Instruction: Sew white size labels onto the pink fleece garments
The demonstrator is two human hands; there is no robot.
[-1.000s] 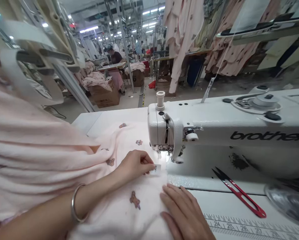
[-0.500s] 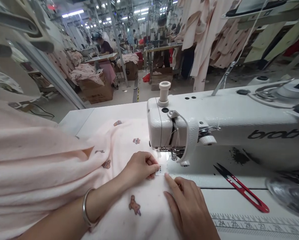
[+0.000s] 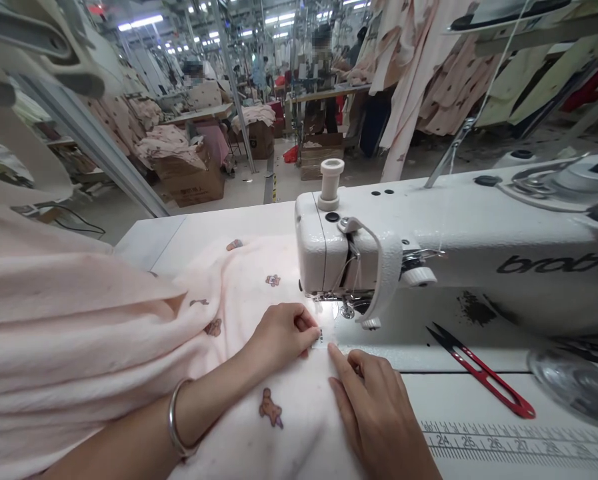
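Pink fleece fabric [image 3: 259,313] printed with small bears lies under the head of a white sewing machine [image 3: 339,253]. A small white label [image 3: 321,341] with dark lettering rests on it, just in front of the presser foot. My left hand [image 3: 286,330], its wrist in a silver bangle [image 3: 175,417], is closed in a pinch at the label's left edge and covers part of it. My right hand [image 3: 376,407] lies on the fabric with thumb and index finger apart. Its index fingertip touches near the label's lower right corner.
Red thread snips [image 3: 483,373] lie on the machine bed at right, beside a transparent round object [image 3: 571,387]. A printed ruler scale [image 3: 509,443] runs along the table's front. Behind stand a cardboard box [image 3: 191,183] of fabric, hanging pink garments [image 3: 453,93] and co-workers at machines.
My left fingers have shifted slightly right over the label, hiding more of it. My right hand stays nearly in place. The view has moved slightly, and a co-worker behind now has pink cloth raised in front.
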